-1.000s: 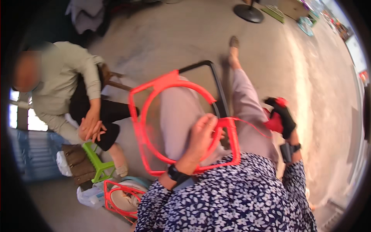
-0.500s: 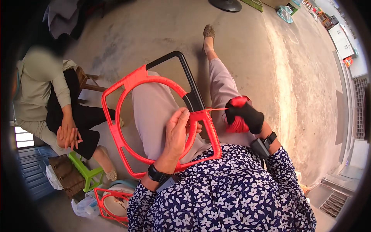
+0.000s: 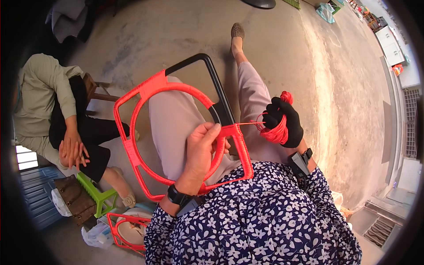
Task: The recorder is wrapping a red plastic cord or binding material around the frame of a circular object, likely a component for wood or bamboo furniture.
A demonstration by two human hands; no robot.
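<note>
A square frame with a ring inside it (image 3: 134, 152) rests tilted on my lap. Red cord wraps most of it, while the upper right corner shows bare black. My bare left hand (image 3: 203, 148) pinches the frame at its right side, thumb on top, just where the red wrapping meets the black part. In a black glove, my right hand (image 3: 287, 126) is closed round a bundle of red cord (image 3: 276, 132), to the right of the frame. A taut strand of cord runs from the frame's edge to that hand.
Someone sits at the left with clasped hands (image 3: 73, 152). Near them stand a wooden stool (image 3: 91, 90), a green plastic stool (image 3: 99, 194) and a brown bag (image 3: 75, 198). Another red-wrapped frame (image 3: 115, 232) lies by a round container at lower left. Concrete floor (image 3: 176, 39) stretches ahead.
My right hand has risen slightly and turned, so its gloved fingers and the cord bundle show clearly. The left hand keeps its hold; the frame has shifted a little to the left.
</note>
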